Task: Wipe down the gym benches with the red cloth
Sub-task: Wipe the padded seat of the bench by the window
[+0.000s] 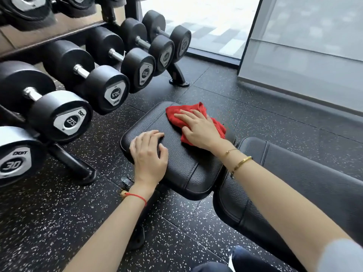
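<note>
Centrally, the red cloth (196,120) is pressed flat on the bench seat pad (176,154) under straight right hand (198,128) fingers; left hand (149,154) fingers rest loosely curled, grasping nothing. Dumbbells (64,118) are racked at left.

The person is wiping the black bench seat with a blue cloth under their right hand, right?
Almost. The cloth is red, not blue. The head view shows the right hand pressing it flat on the black bench seat, while the left hand rests on the seat's near left edge.
</note>
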